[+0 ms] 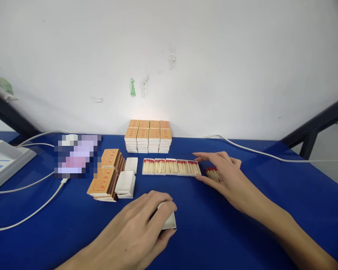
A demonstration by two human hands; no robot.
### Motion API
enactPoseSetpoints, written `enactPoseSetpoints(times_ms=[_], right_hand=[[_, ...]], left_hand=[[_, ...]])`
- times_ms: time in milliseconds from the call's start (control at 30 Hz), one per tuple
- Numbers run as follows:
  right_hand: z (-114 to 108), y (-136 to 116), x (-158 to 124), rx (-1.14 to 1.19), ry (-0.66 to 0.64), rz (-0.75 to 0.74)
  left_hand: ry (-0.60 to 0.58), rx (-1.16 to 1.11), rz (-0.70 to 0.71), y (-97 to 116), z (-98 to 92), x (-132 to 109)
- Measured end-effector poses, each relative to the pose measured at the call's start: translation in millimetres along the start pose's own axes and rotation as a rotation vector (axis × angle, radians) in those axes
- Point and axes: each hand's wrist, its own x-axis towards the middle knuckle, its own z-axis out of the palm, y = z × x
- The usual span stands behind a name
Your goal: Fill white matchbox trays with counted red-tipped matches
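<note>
My left hand [146,225] is closed around a small white matchbox tray [169,221] above the blue tabletop; its inside is hidden from me. At the right end of a row of several open trays filled with red-tipped matches [171,167], my right hand [222,168] spreads its thumb and fingers, the tips close to the end tray's [193,168] near and far edges. Whether they touch it I cannot tell. Partly under that palm lie more red-headed matches [212,173]. Left of the row are several white trays [125,182], bare side up.
Orange-labelled matchbox sleeves [103,182] are stacked left of the white trays. A block of stacked matchboxes [148,137] stands against the wall. Farther left are a blurred-out phone-like object [77,155], white cables [42,217] and a white device [5,163]. Another cable [256,153] crosses the back right.
</note>
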Motion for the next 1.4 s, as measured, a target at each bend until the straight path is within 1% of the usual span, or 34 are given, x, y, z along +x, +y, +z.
enactPoseSetpoints(times_ms=[167, 433, 567, 867, 1067, 1400], right_hand=[[-0.2, -0.2, 0.2, 0.013, -0.002, -0.003], [-2.1, -7.4, 0.7, 0.031, 0.002, -0.028], [-3.3, -8.7, 0.7, 0.01, 0.001, -0.03], [-3.1, -7.1, 1.4, -0.044, 0.002, -0.033], [-2.8, -5.2, 1.3, -0.064, 0.0, -0.029], [-3.3, -5.5, 0.3, 0.01, -0.021, -0.017]], left_hand=[[0.001, 0.01, -0.006, -0.5, -0.2, 2.1], [0.003, -0.009, 0.004, 0.0, 1.5, -0.5], [0.026, 0.0, 0.009, -0.1, 2.2, 1.4], [-0.002, -0.011, -0.016, -1.8, 0.5, 0.7], [0.014, 0.006, -0.034, -1.9, 0.7, -1.1], [0.047, 0.046, -0.035, 0.8, 0.3, 1.6]])
